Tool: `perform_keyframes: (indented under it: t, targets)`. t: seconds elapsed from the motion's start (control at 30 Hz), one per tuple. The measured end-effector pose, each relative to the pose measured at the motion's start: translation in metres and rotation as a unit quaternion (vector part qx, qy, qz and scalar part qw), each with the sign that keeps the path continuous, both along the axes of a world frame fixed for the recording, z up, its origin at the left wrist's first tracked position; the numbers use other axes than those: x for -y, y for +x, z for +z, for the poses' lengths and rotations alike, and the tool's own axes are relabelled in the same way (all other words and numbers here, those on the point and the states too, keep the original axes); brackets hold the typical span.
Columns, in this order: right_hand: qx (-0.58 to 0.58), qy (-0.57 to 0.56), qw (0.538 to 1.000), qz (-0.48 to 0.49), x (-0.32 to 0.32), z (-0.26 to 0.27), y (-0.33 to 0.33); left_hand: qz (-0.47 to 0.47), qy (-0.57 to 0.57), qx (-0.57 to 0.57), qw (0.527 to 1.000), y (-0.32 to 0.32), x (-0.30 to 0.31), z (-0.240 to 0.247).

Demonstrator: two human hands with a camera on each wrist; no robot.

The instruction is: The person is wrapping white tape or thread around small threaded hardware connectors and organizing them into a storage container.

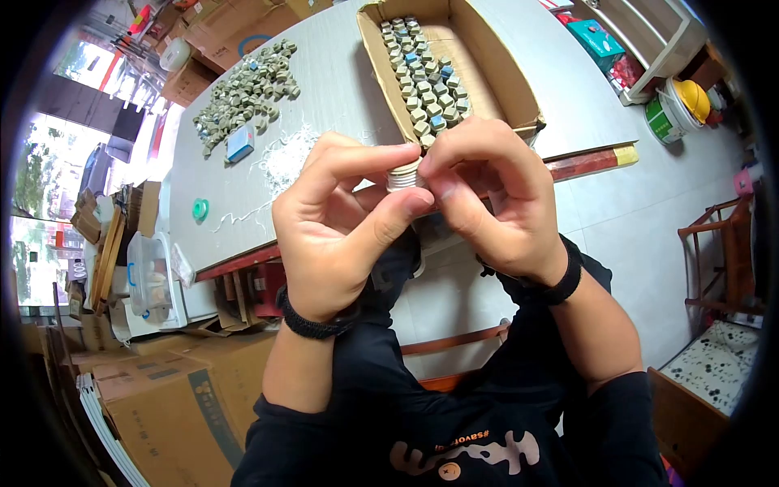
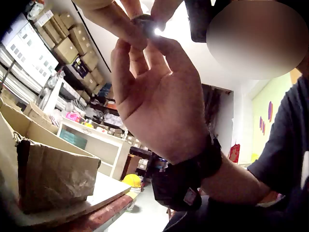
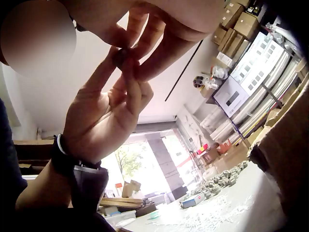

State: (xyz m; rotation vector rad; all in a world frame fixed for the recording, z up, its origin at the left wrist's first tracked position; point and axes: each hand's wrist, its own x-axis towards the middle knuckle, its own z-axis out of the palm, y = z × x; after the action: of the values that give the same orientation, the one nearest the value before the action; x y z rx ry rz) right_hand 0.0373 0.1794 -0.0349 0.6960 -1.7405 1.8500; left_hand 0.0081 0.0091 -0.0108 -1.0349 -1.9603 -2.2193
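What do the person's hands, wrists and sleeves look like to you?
The left hand and right hand are both ungloved. Each wrist wears a black band, left band and right band, with a dark boxy unit; the right unit carries a small pale label. The left sleeve and right sleeve are dark and short.

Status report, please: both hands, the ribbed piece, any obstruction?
Left hand pinches ribbed piece. Right hand pinches at its edge. Piece raised off the table; no obstruction visible.
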Motion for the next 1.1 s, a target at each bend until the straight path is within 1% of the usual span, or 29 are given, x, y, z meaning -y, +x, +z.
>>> perform_keyframes:
  t: [0.13,0.23,0.3,0.37,0.43,0.47,0.57,0.6,0.7,0.73,0.9,0.93,0.97,1.1]
  targets:
    - [0.022,-0.012,1.0,-0.001,0.002,0.001,0.002,0.011,-0.01,-0.002,1.0,0.002,0.0,0.001]
    - [-0.007,0.02,1.0,-0.015,-0.001,-0.001,0.0,0.015,-0.003,-0.004,1.0,0.003,-0.002,0.002]
    - [0.047,-0.017,0.999,0.011,0.0,-0.001,0.003,0.02,-0.002,-0.005,1.0,0.004,-0.003,0.003]
    - [0.106,-0.074,0.991,0.046,0.003,0.002,0.004,0.053,0.001,-0.014,0.999,0.007,-0.007,0.005]
    - [0.169,-0.152,0.97,0.087,0.007,0.007,0.003,0.076,-0.013,-0.037,0.996,0.008,-0.006,0.004]
    - [0.21,-0.179,0.953,0.128,0.007,0.01,0.004,0.083,-0.028,-0.054,0.995,0.008,-0.004,0.003]
    - [0.247,-0.147,0.937,0.196,0.0,0.006,0.001,0.096,-0.064,-0.092,0.989,0.007,0.0,-0.001]
    - [0.275,-0.139,0.93,0.201,0.0,0.008,0.0,0.098,-0.075,-0.104,0.987,0.006,0.001,-0.002]
    - [0.325,-0.176,0.902,0.225,-0.003,0.01,-0.001,0.062,-0.075,-0.136,0.986,0.002,0.008,-0.003]
    - [0.325,-0.206,0.894,0.229,-0.002,0.009,-0.001,0.061,-0.083,-0.143,0.984,0.002,0.008,-0.002]
    - [0.339,-0.211,0.882,0.252,-0.007,0.003,-0.005,0.069,-0.109,-0.192,0.973,0.001,0.008,0.004]
    - [0.337,-0.223,0.877,0.261,-0.007,0.002,-0.005,0.086,-0.103,-0.16,0.978,0.004,0.006,0.007]
    - [0.336,-0.234,0.871,0.27,-0.008,0.001,-0.005,0.095,-0.113,-0.178,0.973,0.003,0.007,0.006]
    - [0.35,-0.215,0.878,0.247,-0.007,0.001,-0.006,0.142,-0.161,-0.25,0.944,-0.001,0.01,0.003]
